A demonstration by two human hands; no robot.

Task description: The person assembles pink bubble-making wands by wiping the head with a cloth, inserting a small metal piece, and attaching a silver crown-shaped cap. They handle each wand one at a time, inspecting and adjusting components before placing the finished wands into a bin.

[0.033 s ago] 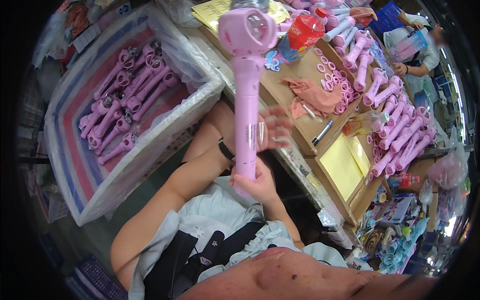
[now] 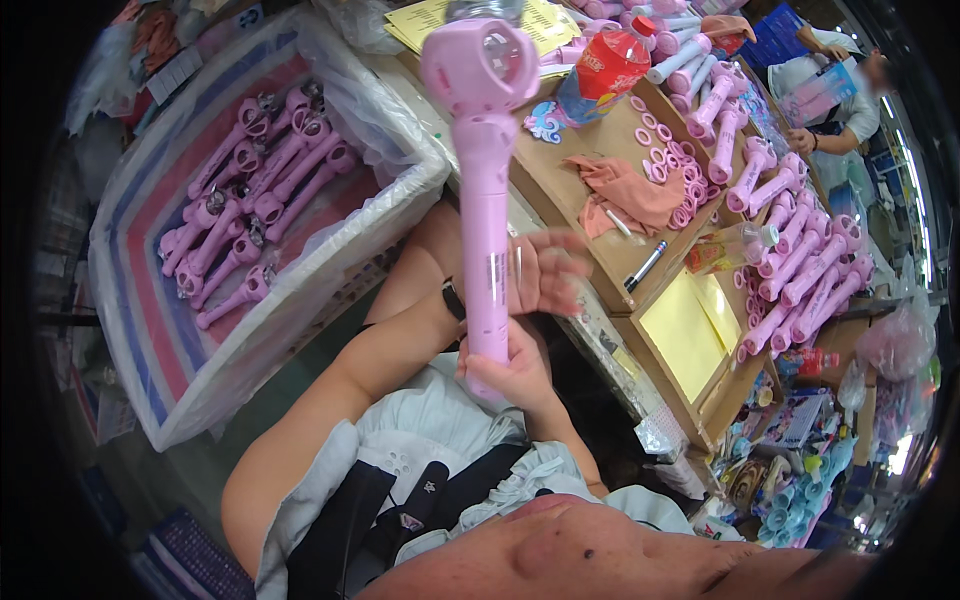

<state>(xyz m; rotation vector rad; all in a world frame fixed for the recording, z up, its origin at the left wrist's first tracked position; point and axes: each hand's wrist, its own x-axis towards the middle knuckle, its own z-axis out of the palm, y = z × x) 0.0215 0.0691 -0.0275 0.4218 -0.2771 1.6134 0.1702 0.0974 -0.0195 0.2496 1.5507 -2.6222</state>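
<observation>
A pink toy wand stands upright before me, its rounded head with oval openings at the top and a clear part above that. My right hand is closed round the lower end of its handle. Behind the shaft, my left hand has its fingers stretched out and spread, slightly blurred; a black band circles that wrist. The shaft hides part of the left palm, so whether it touches the wand cannot be told. Small dark print and a shiny clear strip show on the handle.
At left, a plastic-lined striped crate holds several similar wands. The workbench at right carries pink rings, an orange cloth, a marker, yellow paper, a red-labelled bottle and piled wands. Another person is beyond.
The wand's head has tilted a little left and the shaft has shifted slightly left. My left fingers have moved slightly; my right hand keeps its grip.
</observation>
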